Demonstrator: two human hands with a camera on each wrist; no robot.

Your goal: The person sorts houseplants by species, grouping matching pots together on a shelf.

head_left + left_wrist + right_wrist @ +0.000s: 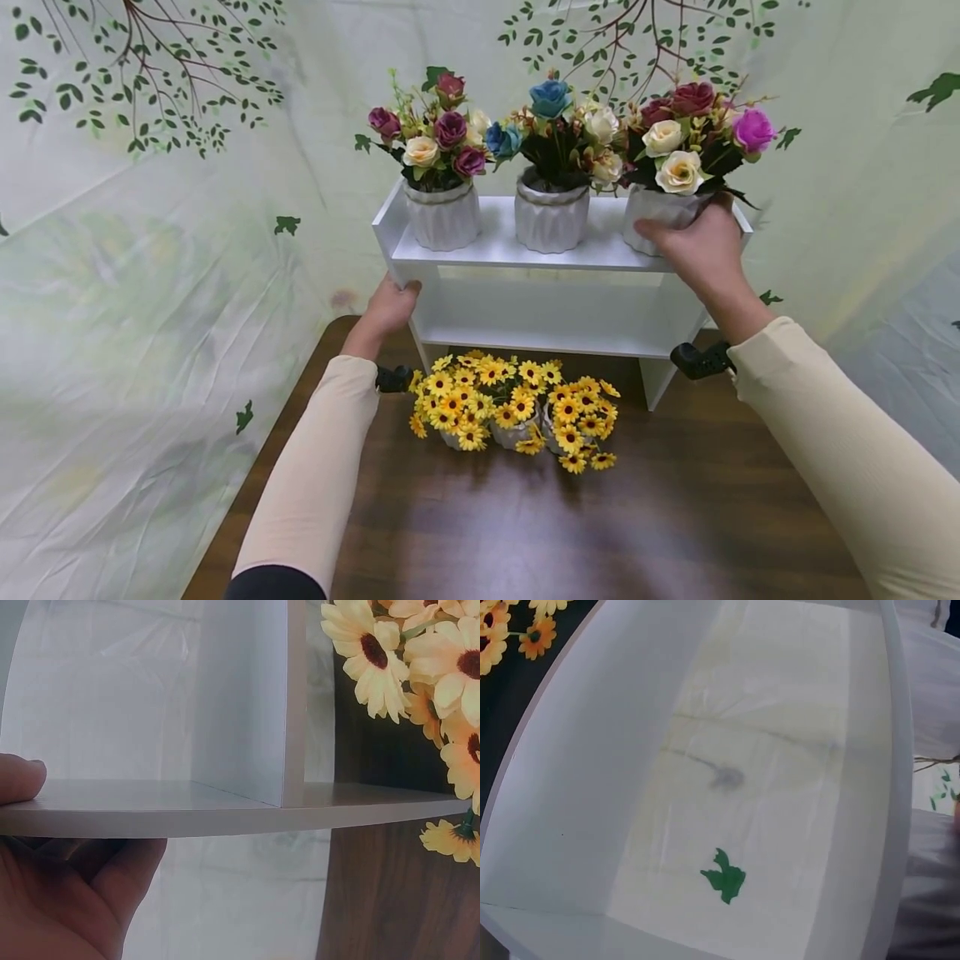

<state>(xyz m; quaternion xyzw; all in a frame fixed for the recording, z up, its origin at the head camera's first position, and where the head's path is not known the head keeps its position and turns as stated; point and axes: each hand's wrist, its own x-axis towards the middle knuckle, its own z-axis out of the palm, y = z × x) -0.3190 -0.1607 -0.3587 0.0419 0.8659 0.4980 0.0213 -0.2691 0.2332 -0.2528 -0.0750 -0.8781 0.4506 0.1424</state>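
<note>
My left hand (390, 307) grips the left side panel of a white two-tier shelf (543, 315). In the left wrist view, the thumb and fingers of that hand (71, 907) lie on opposite faces of the white panel (150, 823). At the top tier's right end, my right hand (708, 254) holds a white ribbed flower pot (652, 210), thumb across its front. Dark red, cream and magenta roses (686, 137) fill this pot. The right wrist view looks into the shelf's lower compartment (727, 810).
Two more white pots, one at left (442, 218) and one in the middle (551, 218), stand on the top tier with artificial roses. Several yellow daisies (517, 400) in white pots stand before the shelf on the brown wooden table (525, 533). A leaf-printed cloth (150, 250) hangs behind.
</note>
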